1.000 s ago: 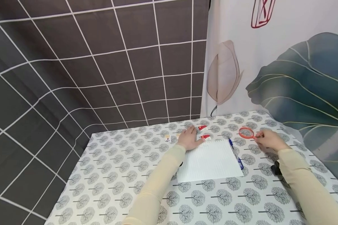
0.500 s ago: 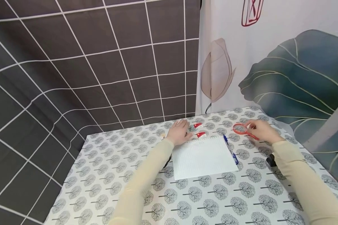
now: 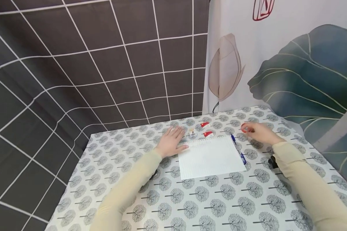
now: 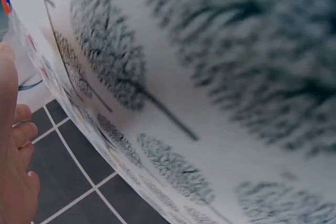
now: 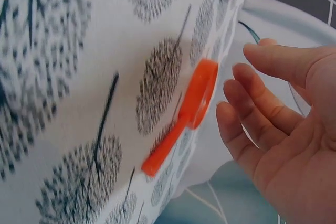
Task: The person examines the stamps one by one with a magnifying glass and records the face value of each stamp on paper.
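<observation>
In the head view my left hand (image 3: 170, 141) lies flat at the upper left corner of a lined paper sheet (image 3: 211, 158), fingers spread, thumb over its edge. Just right of the fingers is a small picture card (image 3: 192, 133). My right hand (image 5: 281, 119) hovers beside an orange magnifying glass (image 5: 164, 150), its fingers loosely bent, with a gap between them and the glass in the right wrist view. From the head, that hand hides most of the glass. A blue pen (image 3: 238, 149) lies along the sheet's right edge.
Two small red-and-white pieces (image 3: 208, 133) lie beyond the sheet's top edge. The table wears a tree-print cloth (image 3: 127, 179). A dark grid-patterned curtain (image 3: 133, 64) and a pale leaf-print curtain (image 3: 237, 22) stand behind and beside it.
My left hand has shifted left, uncovering the picture card. My right hand, which held the magnifying glass handle a second ago, has let go and moved left over the glass.
</observation>
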Demonstrator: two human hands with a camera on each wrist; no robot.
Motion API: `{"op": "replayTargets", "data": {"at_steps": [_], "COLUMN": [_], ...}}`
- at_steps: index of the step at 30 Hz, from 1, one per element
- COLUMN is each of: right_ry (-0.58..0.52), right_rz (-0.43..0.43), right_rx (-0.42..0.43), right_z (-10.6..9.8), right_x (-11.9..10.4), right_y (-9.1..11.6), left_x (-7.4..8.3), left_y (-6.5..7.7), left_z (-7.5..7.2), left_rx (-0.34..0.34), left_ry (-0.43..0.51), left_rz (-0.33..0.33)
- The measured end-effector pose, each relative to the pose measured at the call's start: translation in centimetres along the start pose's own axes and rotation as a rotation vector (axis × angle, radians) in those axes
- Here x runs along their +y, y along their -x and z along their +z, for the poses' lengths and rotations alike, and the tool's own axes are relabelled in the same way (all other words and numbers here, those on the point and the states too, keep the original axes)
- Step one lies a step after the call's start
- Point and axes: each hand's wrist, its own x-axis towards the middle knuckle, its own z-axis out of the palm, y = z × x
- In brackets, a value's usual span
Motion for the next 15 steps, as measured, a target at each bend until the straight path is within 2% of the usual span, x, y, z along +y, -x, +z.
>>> {"op": "replayTargets", "data": {"at_steps": [4,8,15], "right_ry": [0.002,-0.024,-0.011], "right_rz": [-0.046,-0.056,-0.07], "right_rx": [-0.011,-0.076,-0.149], "right_z": [0.8,1.7,2.6], "right_x": [-0.8,-1.4,-1.6], "right_y": [-0.3,-0.5,-0.9], "left_x": [0.7,1.7,2.7], "left_y": [1.5,2.9,3.7], "left_z": [-0.4,-0.2,-0.1], "left_rx": [0.008,-0.026,-0.008], "left_ry": [0.021,0.047,0.059], "left_rz": [0.019,0.036,0.014]}}
